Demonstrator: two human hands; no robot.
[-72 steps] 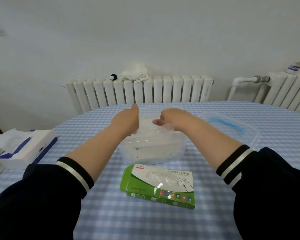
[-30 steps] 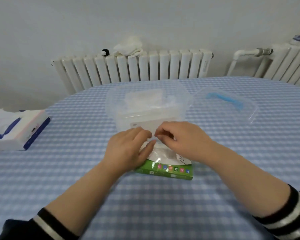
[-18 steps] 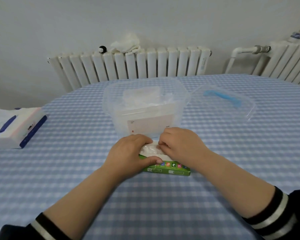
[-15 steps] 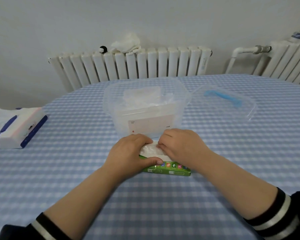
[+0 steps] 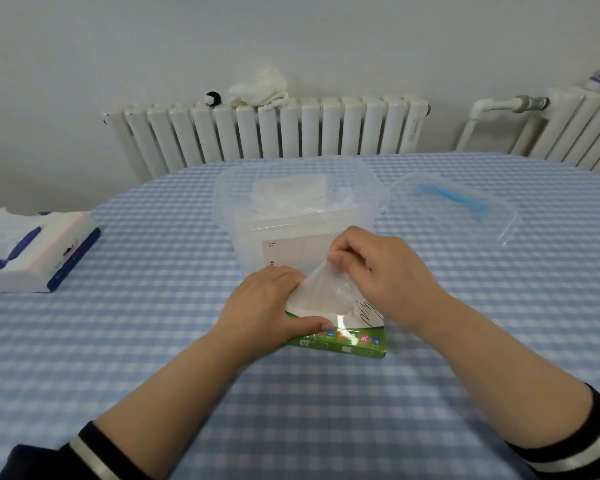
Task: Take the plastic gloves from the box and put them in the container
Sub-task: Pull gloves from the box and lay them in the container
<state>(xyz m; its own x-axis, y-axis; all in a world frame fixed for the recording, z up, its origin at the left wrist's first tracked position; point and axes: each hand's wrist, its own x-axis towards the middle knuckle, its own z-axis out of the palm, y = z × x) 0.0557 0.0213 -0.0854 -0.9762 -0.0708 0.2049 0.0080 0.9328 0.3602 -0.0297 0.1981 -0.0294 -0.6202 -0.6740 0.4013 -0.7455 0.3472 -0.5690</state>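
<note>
A glove (image 5: 321,292) was being pinched out of the box (image 5: 343,337) by the right hand (image 5: 385,271); the box, at 6 o'clock of the container (image 5: 302,209), was gripped by the left hand (image 5: 271,306). Next, a lift into the container was judged needed.

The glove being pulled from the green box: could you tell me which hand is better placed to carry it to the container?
Right, probably. The right hand already pinches the glove, just before the container, while the left hand holds the green box.
</note>
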